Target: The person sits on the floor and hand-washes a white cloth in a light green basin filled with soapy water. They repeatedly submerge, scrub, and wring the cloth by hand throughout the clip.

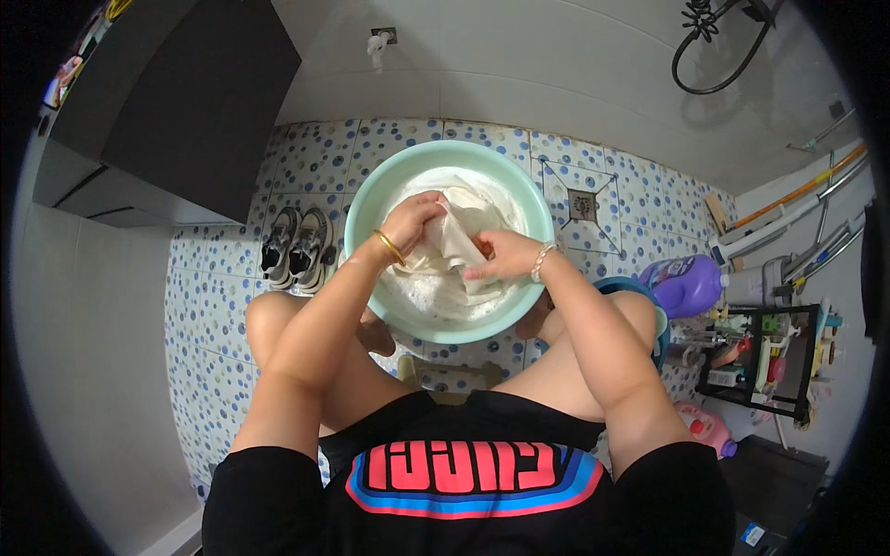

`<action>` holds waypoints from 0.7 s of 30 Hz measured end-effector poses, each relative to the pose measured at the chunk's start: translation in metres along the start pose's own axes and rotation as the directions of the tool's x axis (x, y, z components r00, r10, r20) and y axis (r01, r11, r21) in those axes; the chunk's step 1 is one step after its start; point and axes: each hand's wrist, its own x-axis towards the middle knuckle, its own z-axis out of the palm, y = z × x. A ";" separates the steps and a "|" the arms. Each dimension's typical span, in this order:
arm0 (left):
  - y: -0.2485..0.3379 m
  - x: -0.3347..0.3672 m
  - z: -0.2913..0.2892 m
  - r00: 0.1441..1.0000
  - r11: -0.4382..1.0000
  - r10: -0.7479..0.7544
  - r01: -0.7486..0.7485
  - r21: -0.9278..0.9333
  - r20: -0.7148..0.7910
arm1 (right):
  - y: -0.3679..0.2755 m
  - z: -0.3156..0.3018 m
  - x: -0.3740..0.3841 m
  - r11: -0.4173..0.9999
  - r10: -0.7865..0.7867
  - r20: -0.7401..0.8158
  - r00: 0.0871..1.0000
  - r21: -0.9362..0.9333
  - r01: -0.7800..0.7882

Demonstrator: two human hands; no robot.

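A pale green basin [378, 178] stands on the tiled floor between my legs, with sudsy water inside. In it lies a wet white cloth [456, 243], partly lifted and bunched between my hands; which kind of cloth it is I cannot tell. My left hand [414, 225], below a gold bangle, grips the cloth's upper left part with closed fingers. On the other side my right hand [505, 255], with a light bracelet at the wrist, holds the cloth's right edge between thumb and fingers. The rest of the cloth sinks into the foam.
A pair of sneakers [297, 246] sits left of the basin, below a dark cabinet [185, 111]. A floor drain [582, 206] lies to the right. Farther right are a purple detergent bottle [684, 284], a black rack [762, 361] and a pink bottle [706, 428]. A tap [378, 48] juts from the wall.
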 end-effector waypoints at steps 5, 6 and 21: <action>0.031 -0.013 0.014 0.994 0.922 0.012 0.030 -0.386 0.106 | -0.010 -0.008 0.007 0.939 0.072 -0.090 0.993 0.342 -0.037; 0.035 -0.015 0.014 0.995 0.898 0.005 0.039 -0.437 0.100 | -0.009 -0.001 0.006 0.953 -0.119 -0.184 0.976 0.254 0.164; 0.037 -0.006 -0.014 0.900 0.960 0.275 -0.279 0.038 -0.339 | -0.060 -0.030 -0.033 0.680 -0.248 -0.703 0.667 0.364 0.636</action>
